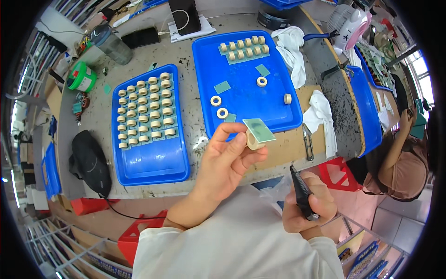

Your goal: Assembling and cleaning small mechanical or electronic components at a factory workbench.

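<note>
My left hand (216,165) pinches a cream ring (253,141) between thumb and fingers, over the near edge of a blue tray (244,104). A thin green square plate (260,129) lies tilted against the ring's upper side. Lower right, my right hand (316,204) is closed round a slim black tool (302,191) with a ridged side and a narrow tip pointing up; its exact kind does not show. In that tray lie loose cream rings (222,113), several green plates (222,87), and two rows of rings on plates (244,49) at the far end.
Left, a second blue tray (151,166) carries many rings on plates. Metal snips (307,142) and white cloths (320,116) lie right of the trays. A black mouse-shaped case (90,160), green tub (82,76) and jug (111,44) stand left. Another person (399,167) sits far right.
</note>
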